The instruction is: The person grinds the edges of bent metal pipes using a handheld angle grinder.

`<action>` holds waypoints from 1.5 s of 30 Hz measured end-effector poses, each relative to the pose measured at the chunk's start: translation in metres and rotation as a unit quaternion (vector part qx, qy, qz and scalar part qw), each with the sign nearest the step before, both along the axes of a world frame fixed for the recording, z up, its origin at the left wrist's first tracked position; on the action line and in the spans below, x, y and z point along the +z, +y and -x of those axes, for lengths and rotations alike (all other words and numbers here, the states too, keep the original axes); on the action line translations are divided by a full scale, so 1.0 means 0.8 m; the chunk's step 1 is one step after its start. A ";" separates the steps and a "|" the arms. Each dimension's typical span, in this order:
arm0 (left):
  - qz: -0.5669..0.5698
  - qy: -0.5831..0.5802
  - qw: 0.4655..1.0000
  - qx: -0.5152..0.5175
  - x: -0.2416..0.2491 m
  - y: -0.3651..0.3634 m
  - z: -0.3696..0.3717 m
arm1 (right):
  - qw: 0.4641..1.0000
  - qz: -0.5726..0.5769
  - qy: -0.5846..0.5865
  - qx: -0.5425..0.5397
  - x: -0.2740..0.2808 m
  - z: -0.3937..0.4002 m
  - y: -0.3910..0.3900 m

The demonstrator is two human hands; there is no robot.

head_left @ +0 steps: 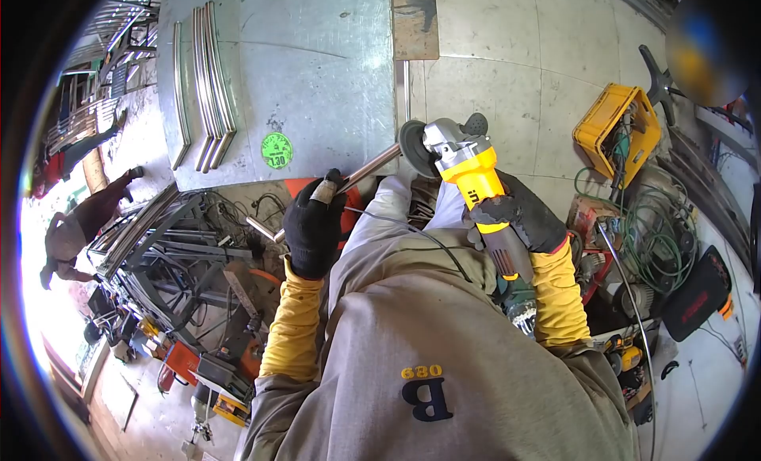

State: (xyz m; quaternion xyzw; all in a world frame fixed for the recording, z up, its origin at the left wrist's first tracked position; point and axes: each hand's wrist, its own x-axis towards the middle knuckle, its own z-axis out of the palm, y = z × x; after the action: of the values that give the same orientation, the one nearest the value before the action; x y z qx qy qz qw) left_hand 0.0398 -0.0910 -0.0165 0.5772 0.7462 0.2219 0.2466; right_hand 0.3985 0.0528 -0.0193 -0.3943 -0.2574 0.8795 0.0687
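Observation:
My left hand [315,229], in a black glove, is closed around a shiny metal tube [372,166]. The tube slants up to the right, and its far end reaches the dark disc [416,149] of a yellow angle grinder [473,181]. Wrapped round the grinder's body is my gloved right hand [523,215]. To the left, several bent metal tubes [208,88] lie side by side on a grey metal sheet [301,72], near a round green sticker [277,150].
A yellow crate [618,136] with tools stands at right, beside a coiled green hose [658,239]. Metal frames [158,263] and cables clutter the lower left. A black cable [420,233] crosses my lap. Another person [79,223] is at the far left.

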 end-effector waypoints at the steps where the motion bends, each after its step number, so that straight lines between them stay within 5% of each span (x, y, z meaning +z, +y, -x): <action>1: 0.016 -0.005 1.000 0.011 0.000 0.000 0.000 | 1.000 -0.024 -0.005 -0.005 -0.004 0.001 -0.003; 9: 0.034 -0.004 0.999 -0.025 0.005 0.006 0.009 | 1.000 0.020 0.005 0.020 0.007 -0.002 0.001; 15: 0.006 -0.006 0.999 -0.045 0.001 0.005 0.010 | 0.998 -0.035 -0.014 -0.060 -0.011 -0.005 -0.016; 17: -0.023 -0.006 0.999 -0.049 0.001 0.005 0.011 | 1.000 -0.018 -0.014 0.007 -0.008 -0.008 -0.008; 26: -0.013 -0.002 0.999 -0.043 0.008 0.009 0.003 | 0.998 -0.034 -0.021 -0.042 0.006 0.002 -0.005; 29: -0.051 0.022 0.996 -0.064 0.011 0.014 0.003 | 0.999 -0.013 -0.040 0.017 0.026 0.009 0.009; 45: 0.053 -0.018 0.998 -0.023 0.012 0.018 0.008 | 0.997 -0.057 -0.055 0.011 0.018 0.007 0.001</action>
State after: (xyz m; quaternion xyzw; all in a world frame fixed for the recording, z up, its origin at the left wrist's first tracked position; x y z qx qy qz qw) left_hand 0.0335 -0.0767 -0.0067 0.5761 0.7388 0.1865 0.2957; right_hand 0.3931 0.0536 -0.0052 -0.4350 -0.3147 0.8410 0.0673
